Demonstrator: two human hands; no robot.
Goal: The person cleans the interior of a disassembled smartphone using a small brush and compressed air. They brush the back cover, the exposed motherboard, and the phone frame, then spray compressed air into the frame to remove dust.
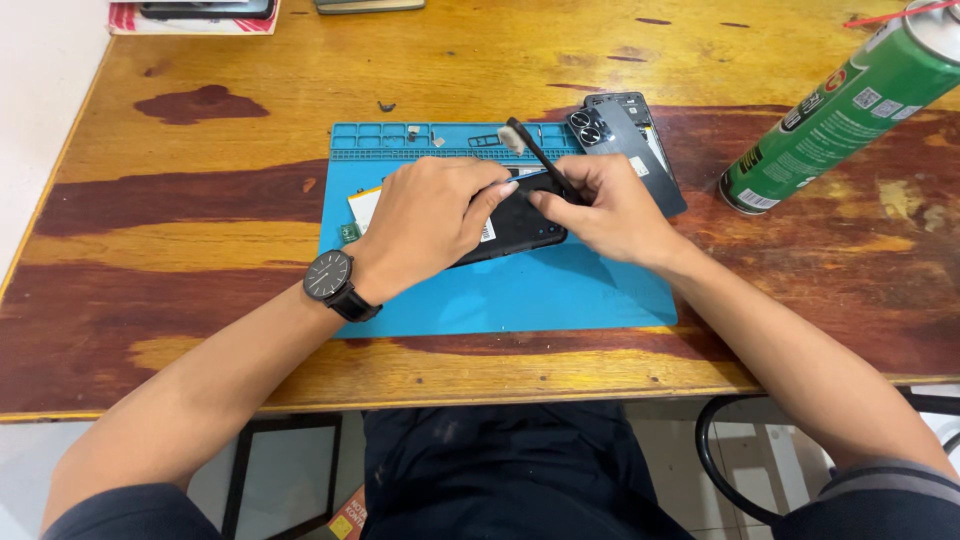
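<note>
An opened black phone (515, 225) lies on a blue repair mat (560, 295) in the middle of the wooden table. My left hand (425, 215), with a black wristwatch (330, 277) on the wrist, presses down on the phone and holds it. My right hand (610, 205) grips a black brush (535, 155) whose pale bristles point up and to the left above the phone. The phone's dark back cover (640, 145) with its camera block lies at the mat's top right corner.
A green spray can (850, 105) stands tilted at the right of the wooden table (180, 250). Small screws and parts sit in the mat's top tray (410, 133). A phone on a red-edged box (190, 15) lies at the far left corner.
</note>
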